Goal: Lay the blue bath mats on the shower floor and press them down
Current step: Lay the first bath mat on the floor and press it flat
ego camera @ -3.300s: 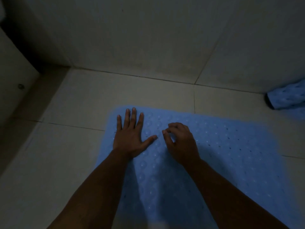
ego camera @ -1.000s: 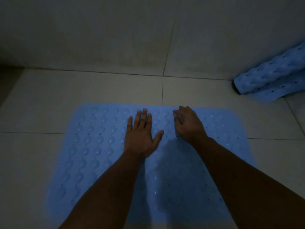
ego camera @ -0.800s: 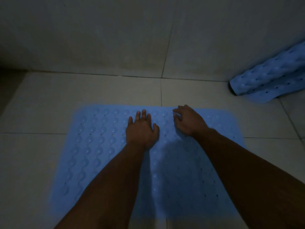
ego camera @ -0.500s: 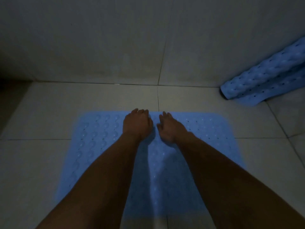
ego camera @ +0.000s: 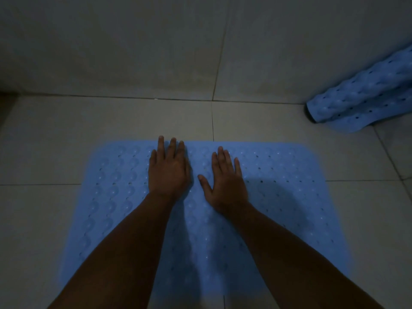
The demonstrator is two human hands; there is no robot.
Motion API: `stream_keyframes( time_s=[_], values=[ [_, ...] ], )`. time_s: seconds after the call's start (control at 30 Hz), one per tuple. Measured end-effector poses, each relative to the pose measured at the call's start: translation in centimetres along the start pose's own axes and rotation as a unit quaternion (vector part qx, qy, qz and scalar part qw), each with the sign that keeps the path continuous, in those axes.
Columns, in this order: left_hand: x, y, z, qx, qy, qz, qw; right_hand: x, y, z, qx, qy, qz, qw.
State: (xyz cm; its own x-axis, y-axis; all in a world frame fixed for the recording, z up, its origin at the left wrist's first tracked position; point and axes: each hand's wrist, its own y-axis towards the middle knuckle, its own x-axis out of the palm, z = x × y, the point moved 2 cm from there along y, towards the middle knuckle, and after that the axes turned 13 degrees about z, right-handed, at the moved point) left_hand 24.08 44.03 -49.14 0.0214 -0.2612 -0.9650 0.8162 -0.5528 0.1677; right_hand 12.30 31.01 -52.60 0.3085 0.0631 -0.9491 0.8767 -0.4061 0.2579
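We see the shower floor (ego camera: 55, 141) carrying the flat blue mat (ego camera: 289, 208), unmoved, and a rolled mat (ego camera: 365, 94) far right by the wall. Our left hand (ego camera: 168, 172) and right hand (ego camera: 225, 184), curled half a second ago, now lie flat, fingers straight, near its far edge.

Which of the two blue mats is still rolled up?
The rolled mat by the wall at far right; the flat mat lies spread under both hands.
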Motion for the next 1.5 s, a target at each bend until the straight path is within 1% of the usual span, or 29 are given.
stream_keyframes(
  time_s=[0.13, 0.2, 0.27, 0.37, 0.43, 0.47, 0.53, 0.6, 0.63, 0.73, 0.8, 0.87, 0.97, 1.1, 1.17, 1.23, 1.33, 1.4, 1.5],
  values=[
    [0.2, 0.2, -0.5, 0.001, 0.009, -0.014, 1.000, 0.1, 0.1, 0.0, -0.003, -0.002, -0.011, 1.000],
    [0.1, 0.1, -0.5, 0.002, 0.014, -0.021, 1.000, 0.0, 0.1, 0.1, 0.001, 0.004, -0.029, 1.000],
    [-0.2, 0.2, -0.4, 0.003, 0.013, -0.024, 1.000, -0.1, 0.3, 0.1, 0.008, 0.011, -0.081, 0.997],
    [-1.4, 0.3, 0.4, 0.013, 0.020, -0.030, 0.999, -1.3, 1.9, 0.3, 0.024, 0.033, -0.187, 0.981],
    [-2.6, 0.6, 1.1, 0.015, 0.020, -0.028, 0.999, -3.3, 4.2, 0.6, 0.061, 0.090, -0.245, 0.963],
    [-3.2, 0.7, 1.6, 0.015, 0.017, -0.031, 0.999, -4.7, 5.4, 1.1, 0.091, 0.127, -0.247, 0.956],
    [-4.0, 0.8, 3.3, 0.017, 0.005, -0.041, 0.999, -7.5, 6.8, 3.2, 0.143, 0.161, -0.183, 0.959],
    [-4.2, 0.7, 5.1, 0.036, 0.001, -0.049, 0.998, -9.7, 6.5, 5.6, 0.176, 0.160, -0.120, 0.964],
    [-4.1, 0.5, 5.9, 0.048, 0.005, -0.057, 0.997, -10.5, 5.7, 6.7, 0.187, 0.157, -0.115, 0.963],
    [-2.7, -0.9, 8.3, 0.085, 0.016, -0.082, 0.993, -11.9, 2.8, 9.9, 0.201, 0.133, -0.134, 0.961],
    [-1.7, -1.9, 10.6, 0.114, 0.015, -0.102, 0.988, -12.7, 1.3, 12.3, 0.216, 0.132, -0.105, 0.962],
    [-0.5, -2.6, 13.0, 0.138, 0.006, -0.107, 0.985, -12.9, 0.3, 13.9, 0.230, 0.138, -0.057, 0.962],
    [1.2, -3.0, 15.8, 0.154, -0.009, -0.103, 0.983, -12.2, -0.3, 14.9, 0.215, 0.149, -0.005, 0.965],
    [4.3, -2.4, 18.1, 0.157, 0.001, -0.105, 0.982, -10.7, -0.4, 16.1, 0.194, 0.171, 0.035, 0.965],
    [5.6, -2.1, 18.6, 0.152, 0.014, -0.089, 0.984, -10.3, 0.0, 16.9, 0.188, 0.170, 0.055, 0.966],
    [6.2, -2.1, 18.5, 0.147, 0.023, -0.056, 0.987, -9.9, 0.3, 17.6, 0.184, 0.176, 0.073, 0.964],
    [6.7, -2.4, 18.5, 0.142, 0.011, -0.048, 0.989, -8.7, -0.1, 18.9, 0.186, 0.189, 0.089, 0.960],
    [6.8, -2.6, 18.7, 0.146, 0.009, -0.059, 0.987, -7.8, -1.0, 19.9, 0.169, 0.168, 0.101, 0.966],
    [6.8, -2.2, 18.9, 0.134, 0.004, -0.070, 0.989, -6.9, -1.3, 21.5, 0.137, 0.154, 0.070, 0.976]
  ],
)
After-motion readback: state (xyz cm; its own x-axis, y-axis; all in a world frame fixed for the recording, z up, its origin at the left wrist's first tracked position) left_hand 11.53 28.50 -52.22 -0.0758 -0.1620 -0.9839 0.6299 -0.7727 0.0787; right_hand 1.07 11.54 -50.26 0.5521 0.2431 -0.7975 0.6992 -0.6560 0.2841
